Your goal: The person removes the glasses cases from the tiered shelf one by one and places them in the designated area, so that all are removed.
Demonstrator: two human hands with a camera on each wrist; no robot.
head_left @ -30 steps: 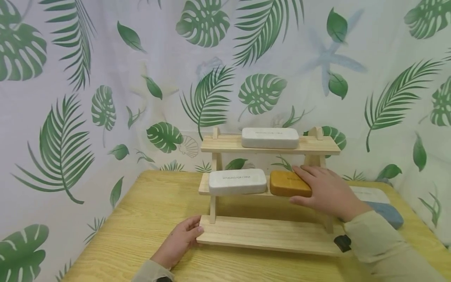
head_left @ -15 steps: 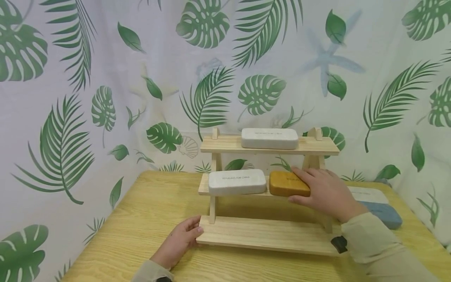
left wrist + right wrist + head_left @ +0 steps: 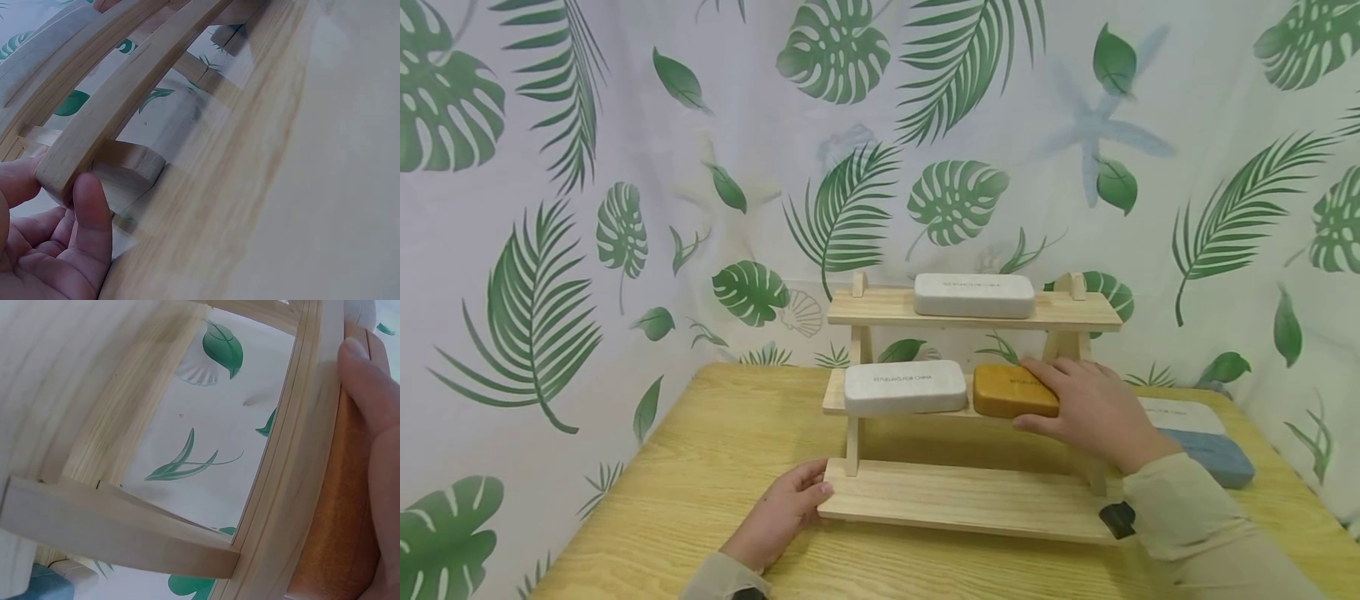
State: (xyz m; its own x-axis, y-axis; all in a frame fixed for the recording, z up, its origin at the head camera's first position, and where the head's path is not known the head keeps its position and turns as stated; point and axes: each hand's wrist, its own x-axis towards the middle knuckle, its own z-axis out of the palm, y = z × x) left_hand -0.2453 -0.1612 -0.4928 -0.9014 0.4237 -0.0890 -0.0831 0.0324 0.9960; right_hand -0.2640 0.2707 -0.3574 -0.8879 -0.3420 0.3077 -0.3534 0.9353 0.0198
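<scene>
A three-tier wooden display stand (image 3: 970,500) is on the table. On its middle shelf lies a mustard-brown glasses case (image 3: 1007,392), its right end gripped by my right hand (image 3: 1097,412). The right wrist view shows the thumb (image 3: 369,381) along the front of that case, over the shelf edge. My left hand (image 3: 782,510) holds the left end of the bottom shelf; in the left wrist view, thumb and finger pinch the board end (image 3: 69,156). Left of the brown case sits a white glasses case (image 3: 906,387). Another white glasses case (image 3: 974,296) is on the top shelf.
Behind my right forearm, a further white case (image 3: 1183,414) and a blue case (image 3: 1213,458) lie on the table at the right. The wood-grain table (image 3: 700,458) meets a leaf-print curtain (image 3: 737,125) at the back.
</scene>
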